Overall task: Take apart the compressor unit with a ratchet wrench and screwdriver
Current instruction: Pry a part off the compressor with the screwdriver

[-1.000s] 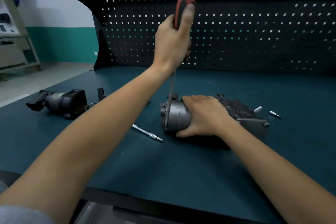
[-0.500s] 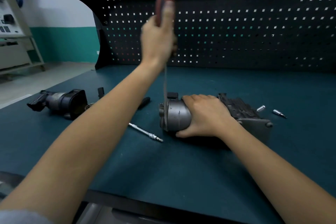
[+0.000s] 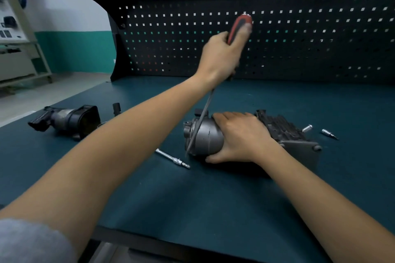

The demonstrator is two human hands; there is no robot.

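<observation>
Lying on its side on the workbench [image 3: 235,209], mid-table: compressor unit [image 3: 207,135], a grey cylinder with a finned black housing at its right end.

Head view, items:
- Right hand [image 3: 241,137]: draped over the cylinder, fingers curled across the top and close together, thumb underneath at the near side, clamping it to the mat.
- Left hand [image 3: 221,57]: raised, fist wrapped round the red-and-black handle of the screwdriver [image 3: 236,28], thumb laid along the handle toward its end.
- Screwdriver shaft: slants down and left across the cylinder's end cap; the tip sits near the cap's lower edge, but whether it is seated in a seam cannot be told.
- Loose items: extension bar [image 3: 172,158] just left of the unit; two bits [image 3: 307,128] to its right; detached motor section [image 3: 68,119] well to the left.

Risks, as judged: levering at this steep angle could let the tip skid off the rounded metal toward the bracing thumb; an uneven pry could gouge the cap, or roll the unit onto the bar.
</observation>
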